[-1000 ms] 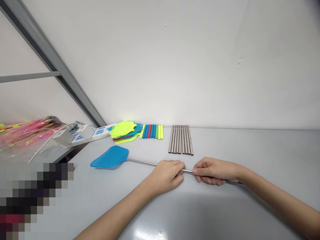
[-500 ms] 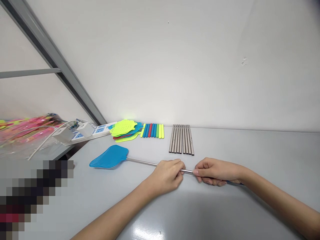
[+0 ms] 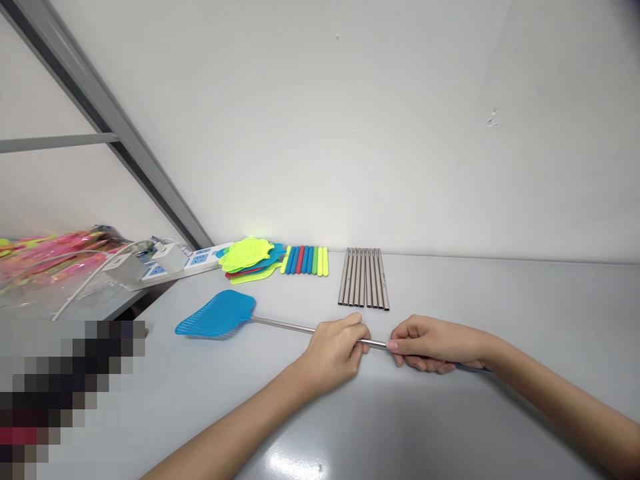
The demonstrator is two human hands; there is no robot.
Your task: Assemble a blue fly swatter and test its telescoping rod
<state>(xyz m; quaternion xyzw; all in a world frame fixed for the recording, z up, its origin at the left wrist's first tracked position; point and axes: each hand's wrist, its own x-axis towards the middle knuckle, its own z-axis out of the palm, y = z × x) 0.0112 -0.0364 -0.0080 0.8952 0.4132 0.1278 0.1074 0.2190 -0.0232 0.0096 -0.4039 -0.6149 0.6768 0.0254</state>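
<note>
A fly swatter (image 3: 220,314) with a blue perforated head and a thin metal rod lies across the front of the table, its head to the left. My left hand (image 3: 340,348) is closed around the middle of the rod. Farther right, my right hand (image 3: 433,343) grips the other end, thumb pressed on the metal. A strip of blue handle shows below the right wrist; most of that end is hidden by the hand. A short length of bare rod is visible between the two hands.
Behind the hands lie a row of metal tubes (image 3: 363,279), several coloured handles (image 3: 305,261) and a pile of swatter heads (image 3: 247,259). Power strips (image 3: 200,260) with white plugs and cables sit at the left edge, beside plastic-wrapped pink items (image 3: 55,263). A white wall rises behind the table.
Almost nothing differs. The swatter's blue head sits very slightly farther left; both hands keep their grip in the same places.
</note>
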